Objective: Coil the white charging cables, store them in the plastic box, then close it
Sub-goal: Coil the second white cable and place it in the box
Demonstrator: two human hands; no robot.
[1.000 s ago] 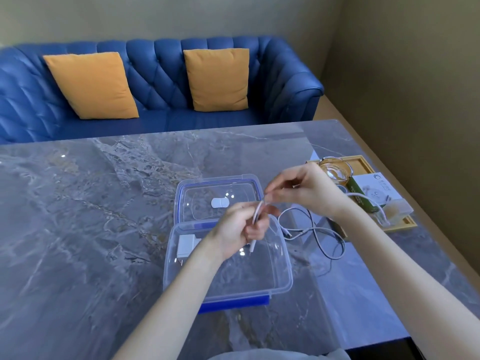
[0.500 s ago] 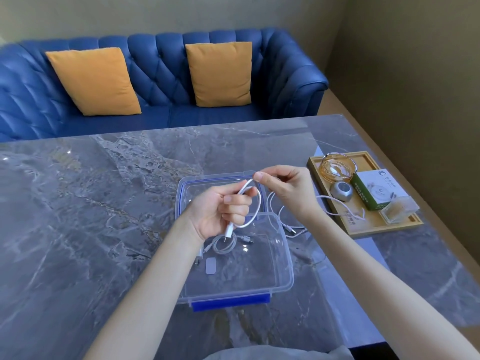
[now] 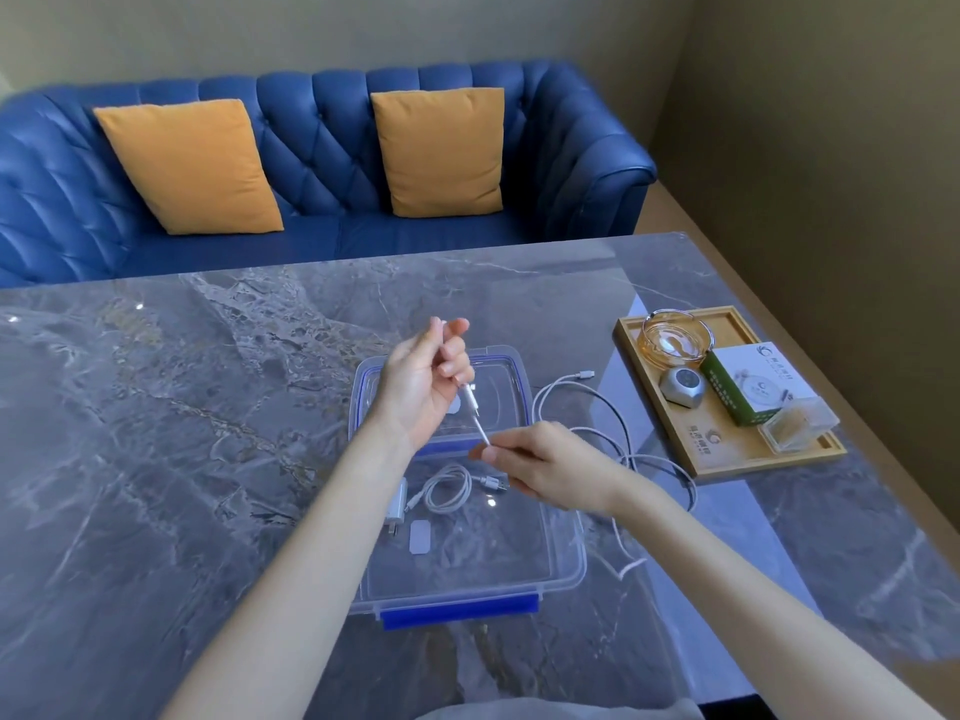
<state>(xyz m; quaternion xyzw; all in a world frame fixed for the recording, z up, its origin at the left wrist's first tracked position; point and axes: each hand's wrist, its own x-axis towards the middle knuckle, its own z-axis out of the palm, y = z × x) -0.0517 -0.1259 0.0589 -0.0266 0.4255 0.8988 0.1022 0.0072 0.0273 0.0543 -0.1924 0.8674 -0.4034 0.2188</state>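
A clear plastic box with a blue front latch stands open on the grey marble table, its clear lid lying flat behind it. Inside lie a coiled white cable and a white charger plug. My left hand is raised above the lid and grips one end of a white cable. My right hand pinches the same cable lower down, over the box's back edge. The remainder of that cable trails in loose loops on the table to the right of the box.
A wooden tray at the right table edge holds a glass ashtray, a small grey device, a green and white carton and a clear case. A blue sofa with two orange cushions stands behind the table.
My left hand rose and turned, so the loop it held is now a straight stretch. My right hand dropped from above the lid to the box's back edge, sliding down the cable.
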